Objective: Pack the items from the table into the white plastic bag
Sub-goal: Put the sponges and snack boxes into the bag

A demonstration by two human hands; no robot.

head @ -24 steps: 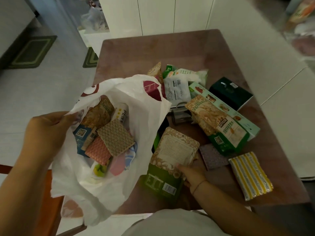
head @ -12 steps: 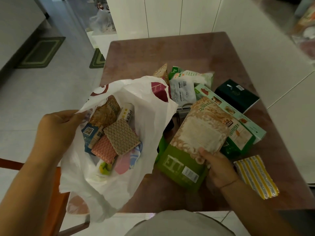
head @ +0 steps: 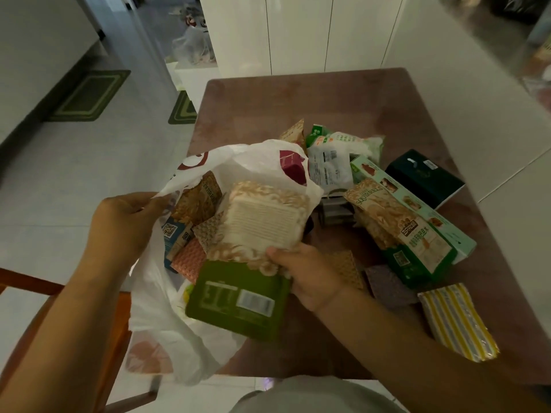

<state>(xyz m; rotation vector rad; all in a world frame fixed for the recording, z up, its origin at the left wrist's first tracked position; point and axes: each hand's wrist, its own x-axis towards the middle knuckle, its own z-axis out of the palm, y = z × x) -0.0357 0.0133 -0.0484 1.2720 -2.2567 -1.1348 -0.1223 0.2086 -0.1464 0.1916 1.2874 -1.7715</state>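
Note:
My left hand [head: 125, 222] grips the left rim of the white plastic bag [head: 155, 308], keeping its mouth wide at the table's near left corner. My right hand [head: 307, 272] holds a beige-and-green snack pouch [head: 253, 257] over the bag's mouth, back side up, partly inside. Beneath it in the bag lie several packets, among them a squirrel-brand pouch [head: 198, 198] and small woven-pattern squares [head: 190, 257]. On the table [head: 298, 102] remain a second squirrel pouch [head: 399, 231], a long mint box [head: 417, 204], a dark green box [head: 423, 177], a white packet [head: 328, 165] and a yellow-striped pack [head: 456, 320].
Two small flat squares, one tan [head: 346, 266] and one purple [head: 387, 284], lie beside my right wrist. A wooden chair [head: 98, 338] stands under the bag at the left. White cabinets [head: 298, 31] rise behind the table, and green mats [head: 89, 95] lie on the floor.
My right hand lifted the beige-and-green pouch off the table and carried it left, over the bag's mouth. The left hand kept hold of the bag's rim.

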